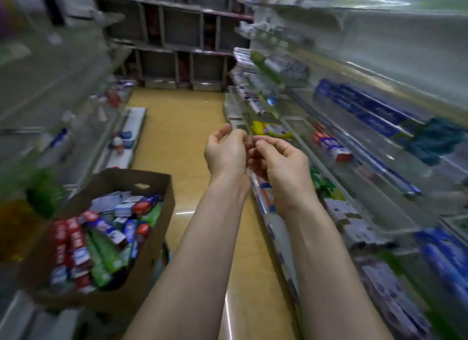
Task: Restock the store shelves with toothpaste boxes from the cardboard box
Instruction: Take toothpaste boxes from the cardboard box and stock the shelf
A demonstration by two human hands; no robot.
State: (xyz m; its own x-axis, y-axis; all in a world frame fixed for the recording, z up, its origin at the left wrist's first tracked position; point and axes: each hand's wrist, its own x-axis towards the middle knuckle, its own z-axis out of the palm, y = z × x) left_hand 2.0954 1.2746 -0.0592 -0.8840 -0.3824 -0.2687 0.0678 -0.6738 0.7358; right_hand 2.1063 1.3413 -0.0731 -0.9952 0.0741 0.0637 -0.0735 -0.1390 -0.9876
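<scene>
Toothpaste boxes (101, 241) fill the cardboard box (164, 225) at lower left. Left hand (225, 155) and right hand (281, 160) are raised mid-aisle, fingertips nearly meeting, fingers loosely curled, nothing visible in them. Store shelves (379, 69) stand at right.

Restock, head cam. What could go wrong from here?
1. Left hand and right hand look empty, and the cardboard box sits low to the left, so the next grab may go unwatched.
2. Its toothpaste boxes are a mixed red, green and blue heap; a wrong brand could reach the shelves.
</scene>
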